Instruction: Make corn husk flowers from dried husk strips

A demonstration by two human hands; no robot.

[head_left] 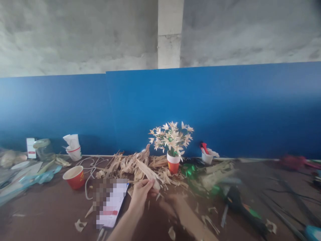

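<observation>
Pale husk piece (147,171) in left hand (142,193), flower bunch (173,140) apparently made up.
Left grip pinches the husk between thumb and fingers; right hand (173,207), at 4 o'clock from it, blurred, can't tell its grip. Seemingly done: bunch upright in red-white cup (173,166), 1 o'clock. Seemingly remaining: held piece not yet shaped, husk pile (124,165) at 11 o'clock on surface (50,207).
</observation>
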